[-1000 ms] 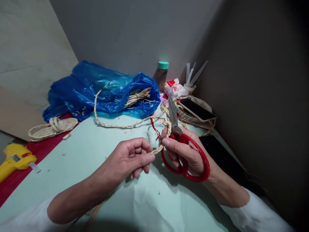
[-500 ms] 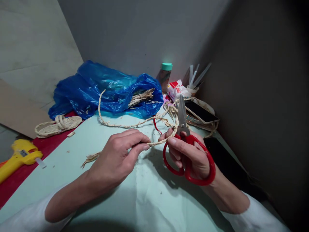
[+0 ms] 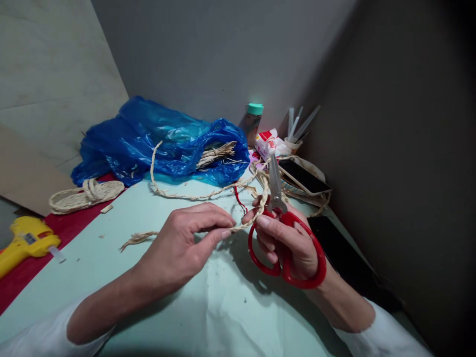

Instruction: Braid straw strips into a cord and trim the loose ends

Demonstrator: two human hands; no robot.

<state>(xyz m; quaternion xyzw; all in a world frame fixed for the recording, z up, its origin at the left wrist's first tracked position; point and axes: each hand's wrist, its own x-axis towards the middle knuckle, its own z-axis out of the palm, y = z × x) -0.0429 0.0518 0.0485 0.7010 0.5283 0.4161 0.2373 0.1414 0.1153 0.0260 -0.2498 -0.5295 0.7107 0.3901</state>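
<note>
My left hand (image 3: 195,235) pinches a thin braided straw cord (image 3: 243,226) between thumb and fingers. Its frayed end (image 3: 138,239) sticks out to the left, past the back of that hand. Held in my right hand (image 3: 288,243) are red-handled scissors (image 3: 275,186), their blades together and pointing up and away. The right thumb and fingertips also pinch the cord, which curves upward beside the blades. From there it runs back over the table in a long loop to the left. The right palm is partly hidden by the scissor handles.
A blue plastic bag (image 3: 148,134) with straw strands (image 3: 215,154) lies at the back. On the left are a woven straw sandal (image 3: 87,195) and a yellow glue gun (image 3: 31,243). A phone (image 3: 305,176), a green-lidded jar (image 3: 254,121) and a cup of glue sticks (image 3: 293,144) stand back right.
The view has shifted slightly. Both hands keep their grip on the cord, and the right hand with the scissors sits slightly lower and further left.
</note>
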